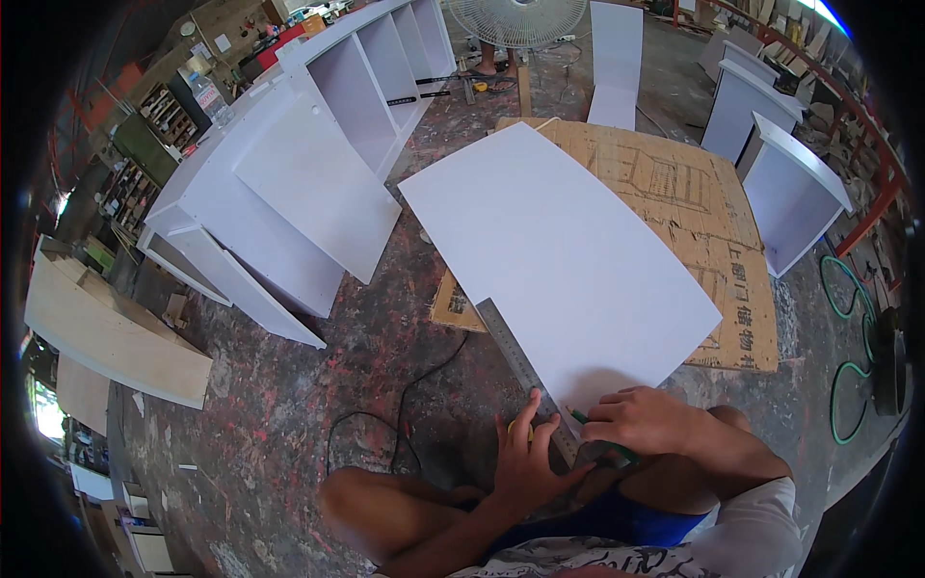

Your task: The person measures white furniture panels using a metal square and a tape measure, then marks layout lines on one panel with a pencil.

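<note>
A white rectangular board lies over a printed cardboard sheet on the floor, its near corner pointing toward me. A steel ruler runs along the board's lower left edge. My left hand grips the ruler near its near end, with spread fingertips pressed on it and a small yellow object partly hidden behind them. Just right of it, my right hand is closed around a green pencil, held at the board's near corner beside the ruler. The pencil's tip is too small to make out.
White cabinet carcasses and leaning panels stand at left, plywood pieces beyond. White box units and a green hose are at right. A black cord crosses the floor; a fan stands behind.
</note>
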Demonstrator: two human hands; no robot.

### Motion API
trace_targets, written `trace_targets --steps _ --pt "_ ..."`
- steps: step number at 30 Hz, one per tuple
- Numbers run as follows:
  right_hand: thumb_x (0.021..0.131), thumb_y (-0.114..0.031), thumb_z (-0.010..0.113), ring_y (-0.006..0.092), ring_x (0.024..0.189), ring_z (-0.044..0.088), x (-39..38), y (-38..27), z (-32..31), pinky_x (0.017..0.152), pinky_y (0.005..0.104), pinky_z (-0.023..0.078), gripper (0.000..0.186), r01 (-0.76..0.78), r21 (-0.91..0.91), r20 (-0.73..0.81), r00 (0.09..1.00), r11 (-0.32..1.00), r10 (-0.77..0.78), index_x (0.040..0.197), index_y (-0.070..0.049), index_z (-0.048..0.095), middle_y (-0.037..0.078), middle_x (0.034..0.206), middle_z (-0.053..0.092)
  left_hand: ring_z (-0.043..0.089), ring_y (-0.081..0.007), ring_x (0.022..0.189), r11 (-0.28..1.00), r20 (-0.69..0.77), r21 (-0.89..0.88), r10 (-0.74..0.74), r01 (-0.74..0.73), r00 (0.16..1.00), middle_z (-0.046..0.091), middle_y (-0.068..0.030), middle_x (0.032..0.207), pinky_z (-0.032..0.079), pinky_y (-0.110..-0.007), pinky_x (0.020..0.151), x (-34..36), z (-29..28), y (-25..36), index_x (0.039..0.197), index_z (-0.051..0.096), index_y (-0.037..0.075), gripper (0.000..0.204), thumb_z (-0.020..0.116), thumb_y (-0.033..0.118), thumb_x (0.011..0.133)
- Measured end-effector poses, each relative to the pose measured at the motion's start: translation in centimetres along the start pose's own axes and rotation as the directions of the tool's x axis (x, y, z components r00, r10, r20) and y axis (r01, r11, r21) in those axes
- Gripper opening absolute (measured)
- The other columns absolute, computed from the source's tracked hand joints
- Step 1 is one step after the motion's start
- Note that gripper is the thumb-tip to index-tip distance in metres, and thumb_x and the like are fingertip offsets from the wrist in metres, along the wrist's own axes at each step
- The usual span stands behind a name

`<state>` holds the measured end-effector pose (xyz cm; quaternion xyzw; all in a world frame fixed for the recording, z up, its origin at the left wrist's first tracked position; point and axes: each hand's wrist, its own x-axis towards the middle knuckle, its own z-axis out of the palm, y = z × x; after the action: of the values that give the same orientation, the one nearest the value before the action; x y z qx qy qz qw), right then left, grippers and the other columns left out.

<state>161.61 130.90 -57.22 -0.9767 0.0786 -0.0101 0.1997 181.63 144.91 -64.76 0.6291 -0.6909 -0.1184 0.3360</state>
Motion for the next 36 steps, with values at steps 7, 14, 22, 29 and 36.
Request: trace_targets --steps 7,14,22,29,36 --pt "0.074 -0.02 0.082 0.0302 0.091 0.068 0.2 -0.5 -0.1 0.077 0.042 0.059 0.038 0.028 0.098 -0.084 0.996 0.995 -0.02 0.105 -0.013 0.06 0.006 0.096 0.063 0.034 -0.0451 0.149 0.874 -0.15 -0.482 -0.161 0.071 0.976 0.028 -0.0268 0.163 0.033 -0.061 0.117 -0.8 0.8 -0.5 0.146 0.036 0.002 0.097 0.091 0.041 0.075" --pt "0.071 -0.02 0.087 0.0327 0.077 0.069 0.4 -0.6 1.1 0.065 0.043 0.058 0.041 0.076 0.196 -0.297 0.955 0.978 -0.015 0.1 -0.013 0.058 0.008 0.092 0.063 0.042 -0.041 0.139 0.872 -0.02 -0.47 -0.17 0.141 0.985 0.04 -0.0216 0.147 0.035 -0.054 0.115 -1.1 0.3 -0.9 0.132 0.056 0.002 0.074 0.091 0.034 0.075" --pt "0.075 -0.017 0.087 0.0334 0.079 0.069 1.4 -1.8 2.1 0.064 0.0416 0.057 0.039 0.214 0.304 -0.376 0.922 0.928 -0.089 0.101 -0.011 0.059 0.01 0.094 0.065 0.06 -0.0332 0.118 0.724 -0.104 -0.69 -0.093 -0.005 0.99 0.059 -0.0177 0.125 0.051 -0.045 0.097 -2.2 0.9 -0.9 0.128 0.061 0.002 0.063 0.088 0.033 0.08" --pt "0.082 -0.016 0.085 0.0304 0.082 0.07 1.8 -1.6 2.1 0.067 0.0401 0.058 0.029 0.189 0.306 -0.453 0.891 0.933 -0.032 0.104 -0.014 0.065 0.008 0.095 0.066 0.066 -0.0298 0.104 0.594 -0.295 -0.779 -0.065 -0.201 0.953 0.067 -0.0193 0.111 0.052 -0.045 0.093 -1.5 0.4 -1.6 0.11 0.05 0.005 0.026 0.07 0.013 0.094" --pt "0.1 -0.01 0.062 0.0258 0.081 0.067 1.2 0.7 1.9 0.075 0.0358 0.054 0.016 0.028 0.574 -0.484 0.818 0.819 0.311 0.112 0.0 0.065 0.015 0.095 0.069 0.054 -0.0127 0.068 0.585 -0.183 -0.811 -0.245 -0.006 0.952 0.058 -0.011 0.089 0.047 -0.026 0.062 -2.2 0.2 -3.0 0.118 0.044 0.002 0.033 0.063 0.024 0.102"
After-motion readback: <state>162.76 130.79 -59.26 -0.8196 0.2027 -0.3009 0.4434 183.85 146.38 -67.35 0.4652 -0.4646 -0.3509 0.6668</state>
